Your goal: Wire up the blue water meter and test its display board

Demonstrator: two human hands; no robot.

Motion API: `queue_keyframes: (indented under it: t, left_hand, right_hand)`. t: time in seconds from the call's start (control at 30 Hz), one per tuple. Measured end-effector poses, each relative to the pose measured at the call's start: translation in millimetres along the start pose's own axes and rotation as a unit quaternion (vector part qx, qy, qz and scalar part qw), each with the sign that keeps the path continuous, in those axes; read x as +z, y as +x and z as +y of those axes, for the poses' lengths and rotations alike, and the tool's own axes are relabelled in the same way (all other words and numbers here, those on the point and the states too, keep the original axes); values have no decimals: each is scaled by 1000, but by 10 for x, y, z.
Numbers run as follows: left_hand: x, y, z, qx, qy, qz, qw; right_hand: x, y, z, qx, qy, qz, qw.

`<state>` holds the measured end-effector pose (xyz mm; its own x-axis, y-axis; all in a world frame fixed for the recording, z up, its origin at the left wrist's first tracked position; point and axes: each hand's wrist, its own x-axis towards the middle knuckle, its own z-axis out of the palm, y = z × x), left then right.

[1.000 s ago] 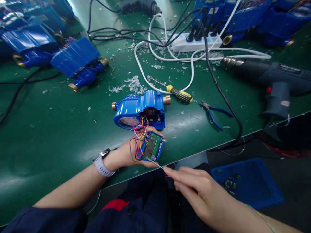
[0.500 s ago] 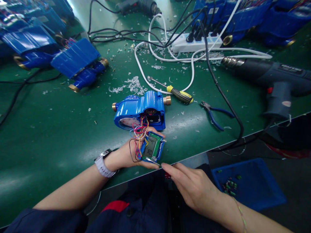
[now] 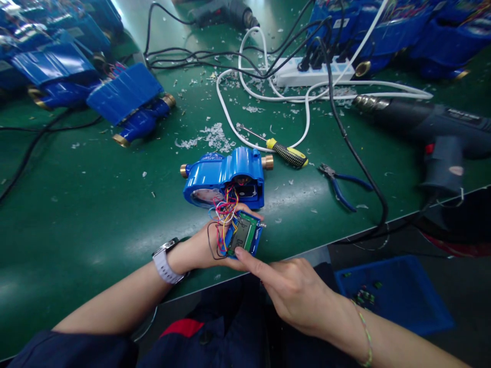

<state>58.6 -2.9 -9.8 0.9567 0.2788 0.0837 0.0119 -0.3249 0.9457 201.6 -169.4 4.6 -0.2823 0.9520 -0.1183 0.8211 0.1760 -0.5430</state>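
Note:
My left hand (image 3: 205, 244) is closed around a small green circuit board with an LCD display (image 3: 241, 234), set in a blue casing, screen facing up. Coloured wires (image 3: 226, 207) run from the board into an open blue water meter (image 3: 226, 174) with brass ends, lying on the table just behind. My right hand (image 3: 297, 286) reaches in from the right, its index fingertip on the lower edge of the board by the display. Its other fingers are curled; what they hold, if anything, is hidden.
A yellow-black screwdriver (image 3: 287, 153), blue-handled cutters (image 3: 339, 186) and a heat gun (image 3: 433, 122) lie to the right. Cables lead to a white power strip (image 3: 314, 74). More blue meters (image 3: 125, 94) stand left and at the back. A blue bin (image 3: 402, 291) sits below the table edge.
My right hand has moved left and up, bringing its index fingertip onto the board. A thin tip and a bit of red near that hand no longer show. The left hand keeps its hold.

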Motion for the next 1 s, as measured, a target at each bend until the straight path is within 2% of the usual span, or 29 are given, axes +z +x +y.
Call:
queue_keyframes:
  t: [0.27,0.5,0.67,0.8,0.87,0.9,1.0]
  left_hand:
    - [-3,5,12,-15,5,1,1000]
    - [15,-15,2,-27,9,8,1000]
    - [14,-23,-3,-33,0,7,999]
    - [10,-22,5,-25,-1,6,1000]
    - [15,-28,-10,-20,4,8,1000]
    - [17,-33,-21,-20,5,9,1000]
    - [19,-41,-48,-19,-2,6,1000]
  right_hand:
    - [118,-7,53,-18,83,63,994]
    - [172,6,37,-12,178,100,979]
    - [23,-5,38,6,212,80,974]
    - [-186,-107,4,88,257,52,961]
    - [-233,-178,-39,151,357,29,921]
    - [-232,-219,-66,184,433,13,883]
    - [-152,-373,-140,248,660,-24,709]
